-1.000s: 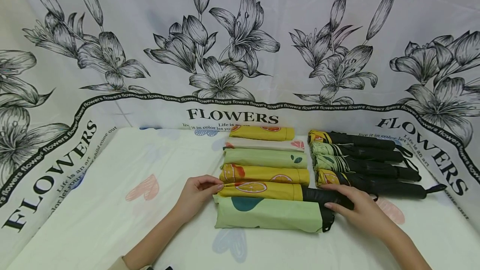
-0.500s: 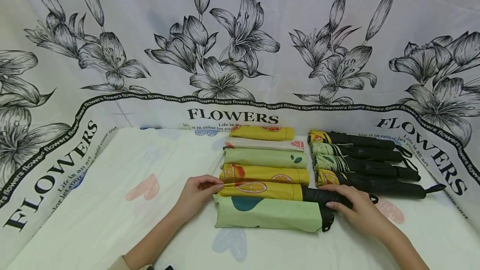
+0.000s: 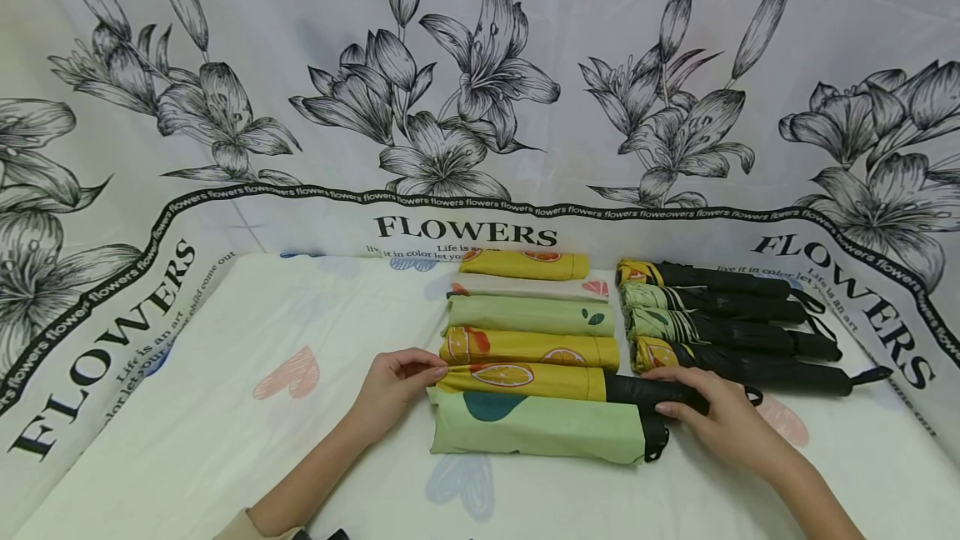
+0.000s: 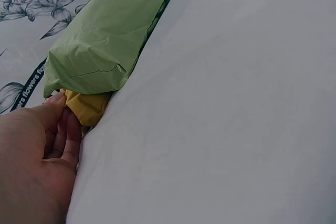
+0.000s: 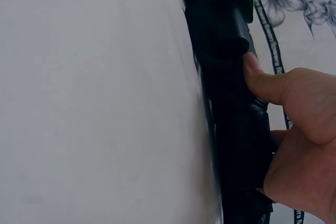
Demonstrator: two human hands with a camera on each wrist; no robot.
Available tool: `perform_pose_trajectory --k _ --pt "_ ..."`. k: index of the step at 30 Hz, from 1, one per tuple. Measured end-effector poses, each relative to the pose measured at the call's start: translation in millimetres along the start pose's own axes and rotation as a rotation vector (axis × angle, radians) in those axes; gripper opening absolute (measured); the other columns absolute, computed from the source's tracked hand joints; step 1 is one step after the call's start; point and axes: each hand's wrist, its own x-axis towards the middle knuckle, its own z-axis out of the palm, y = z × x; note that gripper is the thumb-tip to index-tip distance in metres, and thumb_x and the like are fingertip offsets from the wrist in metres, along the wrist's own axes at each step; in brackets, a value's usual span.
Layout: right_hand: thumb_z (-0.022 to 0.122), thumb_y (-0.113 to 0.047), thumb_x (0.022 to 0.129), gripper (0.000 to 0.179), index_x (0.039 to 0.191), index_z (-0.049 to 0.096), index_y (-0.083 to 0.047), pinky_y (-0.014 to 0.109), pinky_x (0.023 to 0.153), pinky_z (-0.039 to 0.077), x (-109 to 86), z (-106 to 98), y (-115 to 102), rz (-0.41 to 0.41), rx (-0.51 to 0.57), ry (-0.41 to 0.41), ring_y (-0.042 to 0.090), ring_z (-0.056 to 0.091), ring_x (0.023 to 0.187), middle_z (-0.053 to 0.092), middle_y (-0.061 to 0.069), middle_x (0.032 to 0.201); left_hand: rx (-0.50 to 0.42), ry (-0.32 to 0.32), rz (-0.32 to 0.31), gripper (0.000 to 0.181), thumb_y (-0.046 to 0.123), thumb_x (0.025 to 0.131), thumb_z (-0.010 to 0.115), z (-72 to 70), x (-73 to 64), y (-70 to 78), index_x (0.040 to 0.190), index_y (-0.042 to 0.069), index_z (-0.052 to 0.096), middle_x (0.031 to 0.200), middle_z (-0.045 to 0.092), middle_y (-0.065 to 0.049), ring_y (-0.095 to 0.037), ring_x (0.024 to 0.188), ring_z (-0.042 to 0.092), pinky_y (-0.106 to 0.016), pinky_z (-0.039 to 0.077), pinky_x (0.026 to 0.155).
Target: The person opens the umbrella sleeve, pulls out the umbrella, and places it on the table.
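In the head view, my left hand (image 3: pixel 397 386) pinches the left end of a yellow umbrella sleeve (image 3: pixel 558 382) printed with orange slices. A folded black umbrella (image 3: pixel 637 391) sticks out of the sleeve's right end, and my right hand (image 3: pixel 712 411) grips it with the thumb in front. Its far end is partly hidden behind that hand; a small loop shows beyond. Directly in front lies a green sleeve (image 3: pixel 555 432) with a dark end and a loop. The left wrist view shows thumb and fingers on the yellow cloth (image 4: pixel 86 108), beneath the green sleeve's end.
Behind lie several more flat sleeves, among them a yellow one (image 3: pixel 525 349), a green one (image 3: pixel 525 317) and a pale one (image 3: pixel 525 287). Right of them, several bare folded umbrellas (image 3: pixel 772 369) lie side by side. A flower-printed curtain (image 3: pixel 570 157) rises behind the white cloth (image 3: pixel 337 307).
My right hand has shifted slightly right with the black umbrella, and its loop shows a little farther right. My left hand keeps its place on the yellow sleeve's end.
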Motion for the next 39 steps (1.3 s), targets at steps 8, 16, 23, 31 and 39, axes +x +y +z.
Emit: perform_pose_trajectory --k 8,16,23,31,39 --pt "0.083 -0.016 0.091 0.034 0.122 0.074 -0.028 0.031 0.093 0.055 -2.6 -8.2 5.3 0.027 0.005 -0.001 0.010 0.064 0.120 0.074 -0.004 0.124 0.002 0.002 0.000 0.012 -0.002 0.096 0.073 -1.4 -0.4 0.1 0.104 -0.011 0.076 0.098 0.075 -0.021 -0.005 0.083 0.067 -0.017 0.055 0.073" --pt "0.084 -0.020 0.091 0.033 0.121 0.075 -0.030 0.032 0.092 0.055 -7.5 -11.7 7.9 0.067 -0.001 0.001 0.006 0.064 0.117 0.075 -0.008 0.120 -0.002 -0.004 0.006 0.012 -0.003 0.096 0.072 -0.9 1.2 -0.3 0.104 -0.011 0.075 0.097 0.076 -0.017 -0.005 0.082 0.067 -0.017 0.055 0.073" --pt "0.085 -0.018 0.090 0.035 0.123 0.075 -0.025 0.064 0.094 0.052 -12.8 -18.4 10.7 0.114 0.001 -0.011 0.038 0.066 0.121 0.075 0.003 0.124 0.002 -0.006 0.003 0.012 -0.002 0.096 0.073 1.0 3.3 -0.2 0.104 -0.010 0.076 0.095 0.076 -0.015 -0.005 0.081 0.066 -0.017 0.054 0.071" --pt "0.087 -0.020 0.088 0.034 0.119 0.076 -0.028 0.063 0.092 0.052 -16.5 -23.5 21.2 0.127 -0.029 0.013 0.019 0.066 0.118 0.076 -0.001 0.120 0.005 0.009 0.010 0.011 -0.003 0.095 0.074 0.1 1.4 -0.2 0.103 -0.010 0.076 0.094 0.076 -0.012 -0.005 0.080 0.065 -0.018 0.053 0.070" --pt "0.090 -0.017 0.084 0.040 0.118 0.076 -0.032 0.010 0.087 0.041 -27.5 -29.6 37.5 0.085 -0.033 0.080 -0.021 0.046 0.114 0.073 -0.014 0.117 0.001 0.007 0.003 0.011 -0.003 0.095 0.074 0.6 1.6 0.5 0.104 -0.011 0.075 0.094 0.075 -0.016 -0.005 0.081 0.066 -0.017 0.054 0.072"
